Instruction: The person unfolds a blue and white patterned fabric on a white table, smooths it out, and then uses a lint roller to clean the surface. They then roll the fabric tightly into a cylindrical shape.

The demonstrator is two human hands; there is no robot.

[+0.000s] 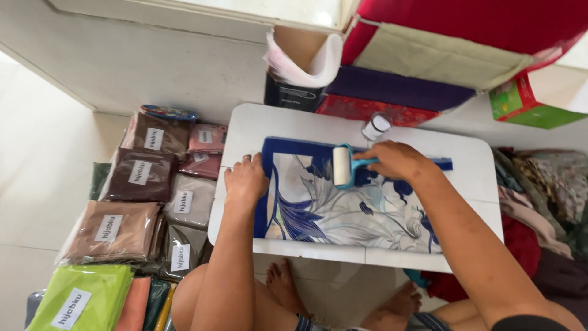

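Now, from the head camera: the right hand (397, 159) is wrapped around the teal handle of a lint roller (342, 165), its white drum pressed onto the blue-and-white floral scarf (343, 208). That scarf lies folded flat on the small white table (471, 165). The left hand (246, 179) is spread open, palm down, pinning the scarf's left edge (ring on one finger). Bagged scarves (138, 202) sit stacked on the floor to the left.

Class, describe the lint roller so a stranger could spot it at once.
Find the white table and the blue-and-white floral cloth spread on it. At the cloth's top edge, the right hand holds the lint roller: the only white cylinder on a teal handle.
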